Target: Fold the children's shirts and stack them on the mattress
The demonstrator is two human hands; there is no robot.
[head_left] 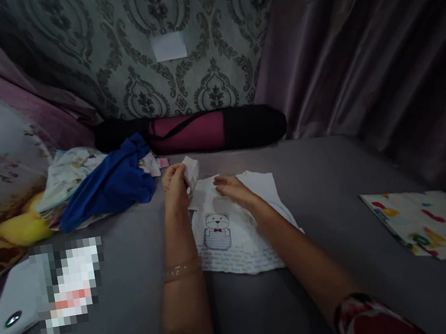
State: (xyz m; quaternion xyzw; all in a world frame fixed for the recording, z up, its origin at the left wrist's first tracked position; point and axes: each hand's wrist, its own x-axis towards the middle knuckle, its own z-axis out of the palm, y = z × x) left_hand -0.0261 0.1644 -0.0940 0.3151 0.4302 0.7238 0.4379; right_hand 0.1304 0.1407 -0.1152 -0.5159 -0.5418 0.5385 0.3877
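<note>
Shirt (237, 233): lying on the bed (336, 188), hem facing the near edge
Left hand (174, 180): pinching a white fold (192, 171) at its far-left corner
Right hand (233, 189): spreading loosely over its far end, gripping nothing

My right forearm (305, 255) covers part of the white garment (242, 232), and I can't tell whether my right hand (231, 186) touches it. My left hand (174, 181) hides the bit I'm pinching. The lettering (238, 260) along the near hem is too small to read. Pixel blocks mask an item (74, 283) at left; the picture's right edge crops the patterned cloth (443, 219).
</note>
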